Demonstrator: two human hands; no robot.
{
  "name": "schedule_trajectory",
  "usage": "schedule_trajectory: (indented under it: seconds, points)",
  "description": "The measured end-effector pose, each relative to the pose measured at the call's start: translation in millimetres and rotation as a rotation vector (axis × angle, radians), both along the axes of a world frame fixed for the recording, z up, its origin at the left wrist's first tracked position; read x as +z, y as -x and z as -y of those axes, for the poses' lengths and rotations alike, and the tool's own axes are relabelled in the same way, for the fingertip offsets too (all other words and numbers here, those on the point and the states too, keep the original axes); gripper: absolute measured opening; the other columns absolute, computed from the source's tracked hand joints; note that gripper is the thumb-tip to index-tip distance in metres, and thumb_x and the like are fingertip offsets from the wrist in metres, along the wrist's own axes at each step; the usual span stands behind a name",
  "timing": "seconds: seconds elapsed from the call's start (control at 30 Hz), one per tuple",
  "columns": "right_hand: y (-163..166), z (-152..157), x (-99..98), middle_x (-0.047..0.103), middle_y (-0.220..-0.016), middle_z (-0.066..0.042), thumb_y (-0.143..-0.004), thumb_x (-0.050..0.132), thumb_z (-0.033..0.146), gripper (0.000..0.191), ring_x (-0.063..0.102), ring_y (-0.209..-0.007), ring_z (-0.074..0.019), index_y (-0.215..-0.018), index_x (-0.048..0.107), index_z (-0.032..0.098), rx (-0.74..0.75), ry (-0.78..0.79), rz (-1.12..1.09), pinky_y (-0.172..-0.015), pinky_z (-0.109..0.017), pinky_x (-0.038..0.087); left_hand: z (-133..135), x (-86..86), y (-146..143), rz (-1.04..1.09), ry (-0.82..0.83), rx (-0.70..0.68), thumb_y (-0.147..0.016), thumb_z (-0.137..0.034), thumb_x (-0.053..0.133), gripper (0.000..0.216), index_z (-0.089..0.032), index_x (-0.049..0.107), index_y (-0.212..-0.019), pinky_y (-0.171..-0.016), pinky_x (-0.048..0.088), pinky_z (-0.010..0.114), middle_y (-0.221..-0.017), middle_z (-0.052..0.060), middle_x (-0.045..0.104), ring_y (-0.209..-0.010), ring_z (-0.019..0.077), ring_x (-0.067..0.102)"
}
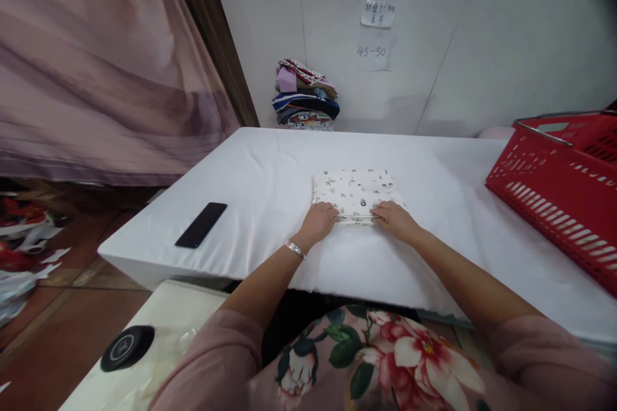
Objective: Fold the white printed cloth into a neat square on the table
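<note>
A folded white cloth (354, 191) with small dark prints lies flat on the white-covered table (270, 173). My left hand (319, 221) grips its near left corner, fingers curled over the folded edge. At the near right corner my right hand (395, 219) pinches the same edge between thumb and fingers. Several layers show along the front fold between the two hands. The undersides of the fingers are hidden. A silver bracelet (295, 249) sits on my left wrist.
A black phone (201, 225) lies on the table's left part. On the right stands a red plastic basket (554, 186). Folded clothes (306, 96) are stacked beyond the far edge, against the wall. A round black object (128, 348) rests on a white surface at lower left.
</note>
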State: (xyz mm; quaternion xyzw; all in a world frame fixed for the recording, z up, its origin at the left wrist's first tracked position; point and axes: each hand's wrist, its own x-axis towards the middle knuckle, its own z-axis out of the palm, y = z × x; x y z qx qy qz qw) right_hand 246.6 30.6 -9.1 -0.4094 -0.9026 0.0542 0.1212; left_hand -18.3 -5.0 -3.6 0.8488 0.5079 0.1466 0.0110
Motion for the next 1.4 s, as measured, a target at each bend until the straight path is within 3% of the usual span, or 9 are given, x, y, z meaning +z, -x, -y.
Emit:
schedule_trajectory:
  seconds: [0.27, 0.5, 0.77, 1.0, 1.1, 1.17, 1.4]
  points:
    - [0.4, 8.0, -4.7, 0.064, -0.098, -0.009, -0.093, 0.041, 0.027, 0.029, 0.055, -0.091, -0.0216, -0.096, 0.068, 0.020, -0.025, -0.009, -0.188, -0.080, -0.035, 0.043, 5.2, -4.7, 3.9, 0.036, -0.060, 0.008, -0.094, -0.026, 0.042, 0.023, -0.018, 0.063, -0.091, -0.081, 0.039, 0.034, -0.090, 0.005, 0.061, -0.089, 0.0188, 0.052]
    - [2.0, 12.3, -8.2, 0.065, -0.097, -0.006, -0.088, 0.048, 0.031, 0.023, 0.057, -0.093, -0.0213, -0.095, 0.070, 0.024, -0.063, 0.087, -0.338, -0.082, -0.036, 0.046, 8.9, -7.4, 11.4, 0.197, 0.005, -0.017, -0.090, -0.023, 0.048, 0.019, -0.021, 0.067, -0.090, -0.080, 0.041, 0.033, -0.088, 0.003, 0.062, -0.087, 0.0172, 0.054]
    - [0.5, 17.2, -13.5, 0.065, -0.102, -0.006, -0.088, 0.048, 0.029, 0.025, 0.056, -0.098, -0.0213, -0.101, 0.070, 0.027, -0.060, -0.010, -0.251, -0.083, -0.036, 0.047, 11.6, -13.7, 11.5, 0.201, -0.056, -0.032, -0.090, -0.026, 0.046, 0.022, -0.022, 0.068, -0.091, -0.082, 0.040, 0.034, -0.089, 0.004, 0.062, -0.088, 0.0175, 0.053]
    - [5.4, 16.5, -10.3, 0.066, -0.098, -0.004, -0.086, 0.051, 0.031, 0.022, 0.057, -0.096, -0.0212, -0.095, 0.070, 0.027, -0.159, 0.086, -0.301, -0.081, -0.035, 0.047, 11.1, -6.9, 5.8, 0.263, 0.024, 0.063, -0.085, -0.020, 0.053, 0.015, -0.022, 0.068, -0.086, -0.079, 0.041, 0.033, -0.088, 0.002, 0.063, -0.085, 0.0168, 0.055]
    - [8.7, 14.0, -7.6, 0.066, -0.093, -0.004, -0.086, 0.049, 0.029, 0.022, 0.058, -0.091, -0.0201, -0.089, 0.071, 0.026, -0.167, 0.107, -0.303, -0.078, -0.034, 0.046, 9.8, -4.7, 0.3, 0.244, 0.020, 0.094, -0.083, -0.023, 0.056, 0.017, -0.023, 0.067, -0.097, -0.080, 0.041, 0.035, -0.091, 0.003, 0.063, -0.088, 0.0185, 0.055]
    - [9.4, 12.7, -7.7, 0.066, -0.091, -0.004, -0.086, 0.049, 0.028, 0.021, 0.058, -0.089, -0.0192, -0.087, 0.070, 0.025, -0.175, 0.110, -0.310, -0.078, -0.032, 0.046, 8.9, -4.0, -3.4, 0.221, 0.014, 0.083, -0.085, -0.027, 0.056, 0.020, -0.024, 0.066, -0.101, -0.081, 0.041, 0.036, -0.093, 0.003, 0.063, -0.089, 0.0194, 0.055]
    - [6.3, 14.3, -13.5, 0.065, -0.092, -0.005, -0.087, 0.048, 0.028, 0.021, 0.056, -0.090, -0.0197, -0.088, 0.069, 0.024, -0.149, 0.117, -0.356, -0.080, -0.033, 0.045, 8.7, -6.5, -7.3, 0.230, 0.016, 0.047, -0.092, -0.026, 0.046, 0.020, -0.020, 0.065, -0.090, -0.080, 0.040, 0.034, -0.088, 0.003, 0.062, -0.086, 0.0172, 0.054]
